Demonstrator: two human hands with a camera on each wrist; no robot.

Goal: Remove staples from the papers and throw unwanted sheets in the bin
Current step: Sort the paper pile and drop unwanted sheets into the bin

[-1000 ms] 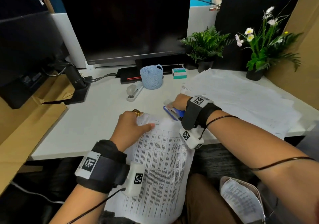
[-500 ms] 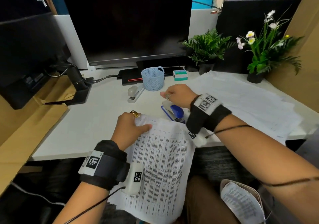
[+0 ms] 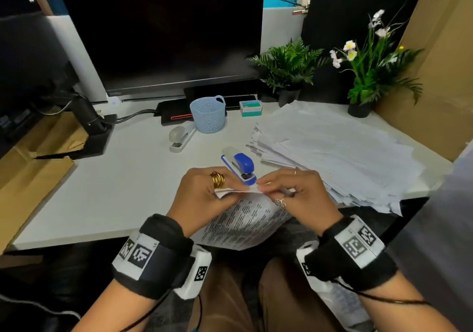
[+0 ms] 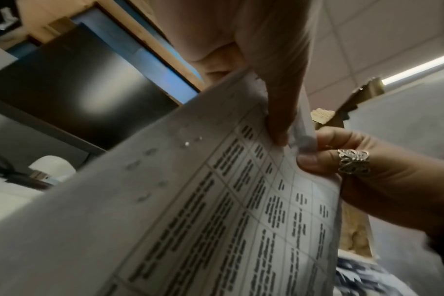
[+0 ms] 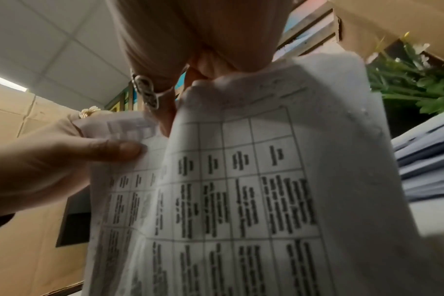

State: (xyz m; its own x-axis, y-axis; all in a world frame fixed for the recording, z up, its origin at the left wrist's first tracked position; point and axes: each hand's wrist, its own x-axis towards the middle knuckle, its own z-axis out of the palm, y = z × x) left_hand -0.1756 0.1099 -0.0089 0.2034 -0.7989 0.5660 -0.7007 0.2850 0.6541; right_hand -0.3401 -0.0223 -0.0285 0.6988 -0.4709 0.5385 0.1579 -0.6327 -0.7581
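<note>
Both hands meet just above the near edge of the white table (image 3: 102, 198), each pinching the top edge of the same printed papers (image 3: 245, 221). The left hand (image 3: 202, 198), with a gold ring on one finger, curls its fingers round the folded-back left corner, thumb underneath; the right hand (image 3: 297, 196), with a silver ring on the thumb, pinches the edge right next to it, so the two grips nearly touch. The papers hang from the hands toward the person's lap and carry a table of dark printed text, too blurred in every view to read. Just beyond the hands a blue and white stapler (image 3: 239, 166) lies on the table, and a grey one (image 3: 180, 137) lies farther back beside a pale blue basket (image 3: 208, 114). A small green and white box (image 3: 251, 108) stands near the basket; its label cannot be read. To the right spreads a thick loose pile of sheets (image 3: 337, 150), with two potted plants (image 3: 289, 68) behind it. A dark monitor (image 3: 158, 29) fills the back.
</note>
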